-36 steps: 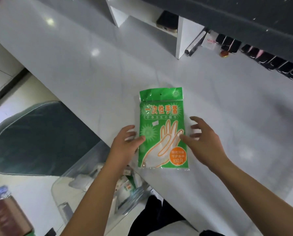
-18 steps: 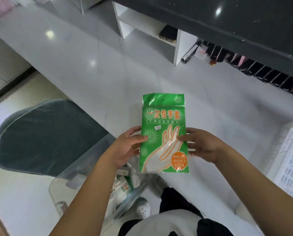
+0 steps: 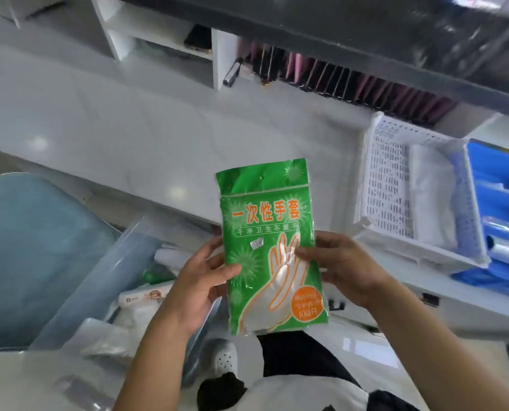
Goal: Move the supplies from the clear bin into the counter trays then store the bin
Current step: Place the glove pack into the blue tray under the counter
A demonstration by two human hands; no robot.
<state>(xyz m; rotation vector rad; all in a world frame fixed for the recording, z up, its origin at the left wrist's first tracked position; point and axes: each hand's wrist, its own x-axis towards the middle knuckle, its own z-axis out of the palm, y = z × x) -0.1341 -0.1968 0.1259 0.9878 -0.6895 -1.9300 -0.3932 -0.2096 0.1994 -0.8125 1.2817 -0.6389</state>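
Glove packet (image 3: 272, 247) is lifted off the surface (image 3: 146, 143), above its near edge; left hand (image 3: 201, 281) and right hand (image 3: 340, 269) pinch its sides, likely to carry it flat to the white tray (image 3: 374, 185).

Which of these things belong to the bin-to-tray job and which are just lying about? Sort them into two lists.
Part of the job:
green glove packet, held by left hand and right hand
clear bin with supplies inside
white perforated tray
blue tray

Just lying about:
grey-blue chair
dark phone on the shelf
row of pink and dark items
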